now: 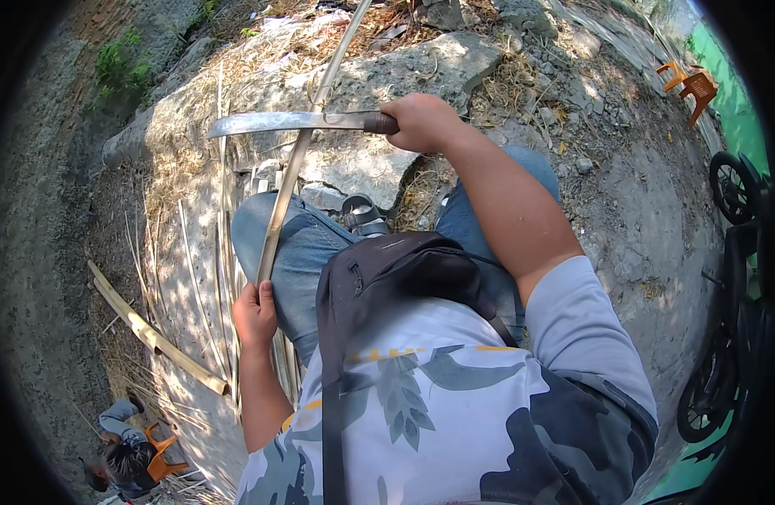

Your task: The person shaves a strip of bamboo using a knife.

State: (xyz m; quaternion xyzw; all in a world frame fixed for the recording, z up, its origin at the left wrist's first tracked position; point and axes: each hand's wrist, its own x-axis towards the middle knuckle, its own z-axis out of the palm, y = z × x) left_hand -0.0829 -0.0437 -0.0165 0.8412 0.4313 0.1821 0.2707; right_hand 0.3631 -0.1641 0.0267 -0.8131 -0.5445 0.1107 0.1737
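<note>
My right hand [427, 123] is closed around the dark handle of a machete [274, 123]. Its long, slightly curved blade points left and lies across a pale bamboo strip [285, 195]. My left hand [255, 316] grips the near end of that strip beside my left knee, thumb on top. From there the strip slants up and away past the blade, over a broken concrete slab, to the top edge of the view. Whether the blade's edge bites into the strip, I cannot tell.
Several thin strips [222, 278] lie on the ground to my left, near a split bamboo piece [156, 339]. A person [125, 454] sits at the lower left. A motorcycle [720, 337] and an orange plastic chair [699, 91] stand at right. Concrete slabs [404, 74] lie ahead.
</note>
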